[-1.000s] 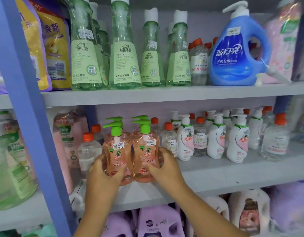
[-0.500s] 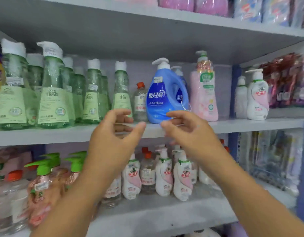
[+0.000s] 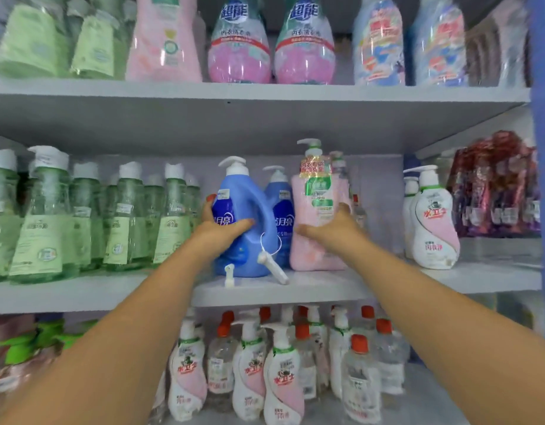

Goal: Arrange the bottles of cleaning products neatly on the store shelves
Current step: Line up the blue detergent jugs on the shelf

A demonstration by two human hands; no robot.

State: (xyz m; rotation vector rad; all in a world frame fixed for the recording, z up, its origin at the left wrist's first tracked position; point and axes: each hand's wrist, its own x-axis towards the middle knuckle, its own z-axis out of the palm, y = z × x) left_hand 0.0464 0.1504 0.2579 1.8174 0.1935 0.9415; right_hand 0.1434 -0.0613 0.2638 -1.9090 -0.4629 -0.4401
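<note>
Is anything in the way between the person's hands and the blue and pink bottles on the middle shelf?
Nothing visible. The left hand already holds the blue jug, and the right hand holds the pink pump bottle. Only a white tag hangs from the jug, below both hands.

One view only: head cam, wide-angle, worn by the person, facing straight into store shelving at close range, approx arm's reach. Middle shelf [image 3: 265, 289] runs across frame centre; its board sits near eye level, w/ the underside of the top shelf [image 3: 265, 96] visible, so cam looks slightly up at 12 o'clock and down at the lower shelf at 6 o'clock. Both forearms enter from 7 and 5 o'clock, reaching to centre. Blue upright [image 3: 542, 148] edges the frame at 3 o'clock. Edges bend and blur, esp. at 9 and 11 o'clock. No 2nd view, so no overlap.
</note>
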